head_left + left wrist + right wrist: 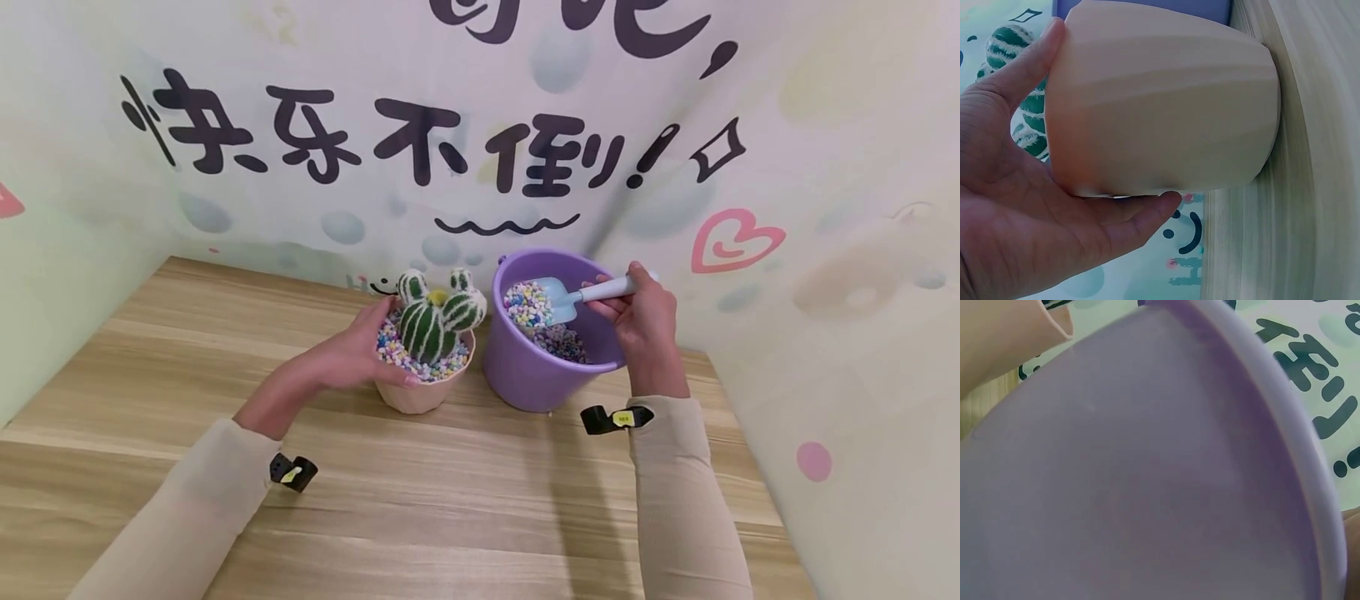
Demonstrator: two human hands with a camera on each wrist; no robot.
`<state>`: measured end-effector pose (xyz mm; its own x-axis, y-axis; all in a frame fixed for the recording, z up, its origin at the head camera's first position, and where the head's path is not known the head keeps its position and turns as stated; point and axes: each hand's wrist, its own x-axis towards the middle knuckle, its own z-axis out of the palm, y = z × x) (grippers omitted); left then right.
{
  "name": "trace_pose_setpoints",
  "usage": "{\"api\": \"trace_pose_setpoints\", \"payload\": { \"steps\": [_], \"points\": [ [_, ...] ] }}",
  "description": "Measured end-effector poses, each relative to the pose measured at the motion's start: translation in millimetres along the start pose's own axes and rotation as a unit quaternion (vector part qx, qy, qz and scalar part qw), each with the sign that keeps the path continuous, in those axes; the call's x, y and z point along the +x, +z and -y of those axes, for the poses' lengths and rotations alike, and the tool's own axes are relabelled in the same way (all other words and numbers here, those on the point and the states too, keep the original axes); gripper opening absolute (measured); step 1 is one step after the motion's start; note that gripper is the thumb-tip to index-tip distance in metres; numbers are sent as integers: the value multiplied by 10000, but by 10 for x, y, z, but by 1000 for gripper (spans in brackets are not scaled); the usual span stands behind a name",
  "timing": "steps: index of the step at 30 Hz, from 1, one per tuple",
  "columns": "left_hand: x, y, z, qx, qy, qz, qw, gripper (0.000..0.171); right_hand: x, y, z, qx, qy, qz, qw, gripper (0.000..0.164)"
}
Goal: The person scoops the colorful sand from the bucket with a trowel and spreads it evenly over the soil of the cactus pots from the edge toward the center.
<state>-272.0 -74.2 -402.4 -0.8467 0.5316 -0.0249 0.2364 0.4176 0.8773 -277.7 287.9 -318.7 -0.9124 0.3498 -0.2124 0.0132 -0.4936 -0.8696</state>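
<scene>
A pale pink flowerpot [417, 398] stands on the table, with a green-and-white striped cactus [426, 332] in it and colourful pebbles around the cactus's base. My left hand [351, 352] grips the pot at its left side, thumb near the rim and fingers round the far side. Immediately to the right stands a purple bucket [523, 380] with pebbles [562, 343] at its bottom. Pinched by the handle in my right hand [649, 321], a light blue toy shovel [561, 298] carries a heap of pebbles over the bucket's opening. The bucket's wall hides most of that hand in the right wrist view.
Wood-grain tabletop [420, 500] stretches in front of the pot and bucket. A printed wall sheet [300, 217] rises close behind them, and another panel [862, 358] borders the right side. A tiny pale bit lies by the bucket's base.
</scene>
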Motion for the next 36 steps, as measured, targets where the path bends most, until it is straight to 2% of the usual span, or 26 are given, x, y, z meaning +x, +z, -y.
{"api": "trace_pose_setpoints", "payload": {
  "steps": [6,13,18,26,29,36],
  "points": [
    [-30,59,3,13,-196,-190,9996,112,8,-22,-31,-51,17,-69,10000,25],
    [-126,174,-67,184,-316,-561,9978,109,4,-31,-41,181,-19,-104,9998,22],
    [-178,240,-112,404,-667,-619,9950,115,3,-26,-41,277,11,-70,9996,23],
    [-145,366,-79,583,-544,-1262,9888,120,-8,-16,-41,116,-48,-59,9999,28],
    [-137,361,-82,554,-576,-1252,9889,122,-9,-8,-36,115,-84,-83,9999,29],
    [-98,260,-100,419,-453,-940,9937,121,-11,43,-44,401,-12,-22,9992,26]
  ]
}}
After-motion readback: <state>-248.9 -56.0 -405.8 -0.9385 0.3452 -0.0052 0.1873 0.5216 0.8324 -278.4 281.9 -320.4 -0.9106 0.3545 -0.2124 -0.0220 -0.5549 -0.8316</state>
